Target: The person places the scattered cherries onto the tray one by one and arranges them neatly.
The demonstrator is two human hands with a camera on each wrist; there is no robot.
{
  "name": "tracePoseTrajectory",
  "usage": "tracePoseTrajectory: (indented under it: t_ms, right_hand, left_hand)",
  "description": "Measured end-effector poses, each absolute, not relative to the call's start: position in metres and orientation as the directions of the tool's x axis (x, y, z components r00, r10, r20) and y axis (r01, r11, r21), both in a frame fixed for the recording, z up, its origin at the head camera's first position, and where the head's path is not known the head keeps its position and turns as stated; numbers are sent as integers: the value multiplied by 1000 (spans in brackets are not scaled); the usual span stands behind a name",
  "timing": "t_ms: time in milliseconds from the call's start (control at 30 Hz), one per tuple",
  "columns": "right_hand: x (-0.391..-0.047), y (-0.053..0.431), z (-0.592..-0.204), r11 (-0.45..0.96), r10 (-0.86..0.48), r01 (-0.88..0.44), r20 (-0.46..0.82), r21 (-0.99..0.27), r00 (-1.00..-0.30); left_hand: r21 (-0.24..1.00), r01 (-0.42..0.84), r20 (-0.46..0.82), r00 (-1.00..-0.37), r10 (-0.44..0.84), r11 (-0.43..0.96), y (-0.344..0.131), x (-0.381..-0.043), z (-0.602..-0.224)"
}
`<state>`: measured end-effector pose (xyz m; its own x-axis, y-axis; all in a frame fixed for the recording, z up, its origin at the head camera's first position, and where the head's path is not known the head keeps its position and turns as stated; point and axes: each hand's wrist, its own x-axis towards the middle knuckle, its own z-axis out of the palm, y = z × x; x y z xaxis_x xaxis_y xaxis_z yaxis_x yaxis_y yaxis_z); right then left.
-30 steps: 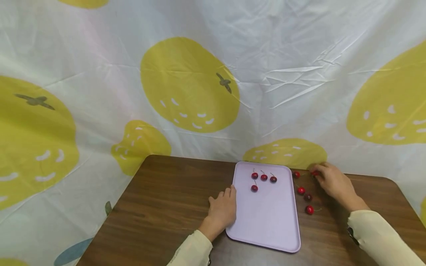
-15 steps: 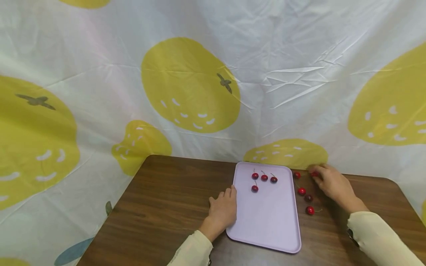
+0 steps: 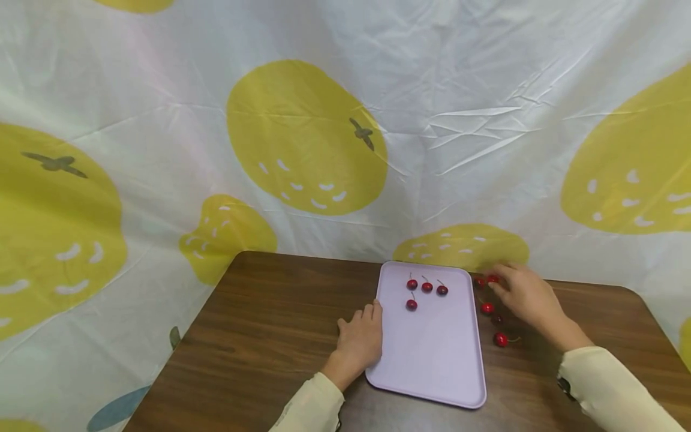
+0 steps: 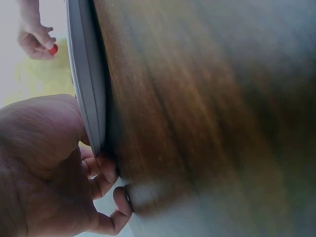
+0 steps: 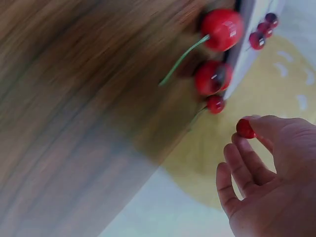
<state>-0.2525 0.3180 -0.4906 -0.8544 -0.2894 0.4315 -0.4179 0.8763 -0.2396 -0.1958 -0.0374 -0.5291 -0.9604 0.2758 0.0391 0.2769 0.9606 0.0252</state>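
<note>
My right hand (image 3: 526,294) pinches a red cherry (image 5: 245,128) between thumb and fingertips, beyond the table's far edge in the right wrist view. Its other fingers stay loosely bent. My left hand (image 3: 361,337) holds the left edge of a pale lilac tray (image 3: 426,360), its bent fingertips at the rim in the left wrist view. The left thumb is hidden. Several dark red cherries with stems lie near the tray's far end, one cherry (image 3: 412,305) in front of a row of three. Right of the tray are more loose cherries, including a bright red cherry (image 3: 501,339) with a green stem.
The brown wooden table (image 3: 270,336) reaches back to a white curtain (image 3: 178,144) printed with yellow fruit. Loose cherries sit close along the tray's right rim, with a dark cherry (image 3: 497,318) partly in the right hand's shadow.
My right hand has moved left toward the tray with the pinched cherry, now close to the cherry at the tray's far right corner. The left hand and tray look unmoved.
</note>
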Motion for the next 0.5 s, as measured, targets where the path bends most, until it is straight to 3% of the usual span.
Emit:
tracePoseTrajectory:
  t_ms: [500]
  right_hand:
    - [-243, 255, -484, 876, -324, -405, 303, -260, -896]
  left_hand:
    - [44, 278, 24, -960, 278, 959, -38, -198, -531]
